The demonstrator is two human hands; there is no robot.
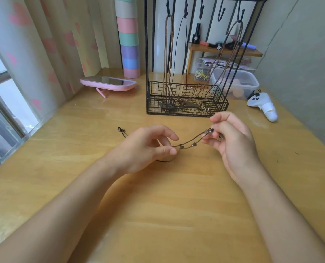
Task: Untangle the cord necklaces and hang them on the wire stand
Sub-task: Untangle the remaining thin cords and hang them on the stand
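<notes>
Cord necklace (194, 144), thin, dark brown and strung with a few small round beads, is sagging in a shallow double line between the two hands, just above the pale wooden worktop (158, 215). The left hand (150, 149) is pinching its lower end at the thumb tip, with the other fingers curled. The right hand (232, 141) is gripping the higher, beaded end between its fingertips. A tan rounded piece (167, 158) is lying under the left hand, mostly hidden, so what it is cannot be told.

A small dark knotted scrap of cord (122, 130) is lying on the worktop, left of the left hand and apart from it. Behind the hands a tall black wire stand (186, 111) with a mesh basket at its base is standing. From its top hooks a brown cord loop (169, 54), a thin black cord (185, 44) and a second brown cord loop (234, 44) are hanging, their lower ends resting in the basket.

A pink-framed tabletop mirror (108, 83) is sitting left of the stand, a white handheld controller (262, 105) and a clear lidded plastic box (235, 82) right of it.
</notes>
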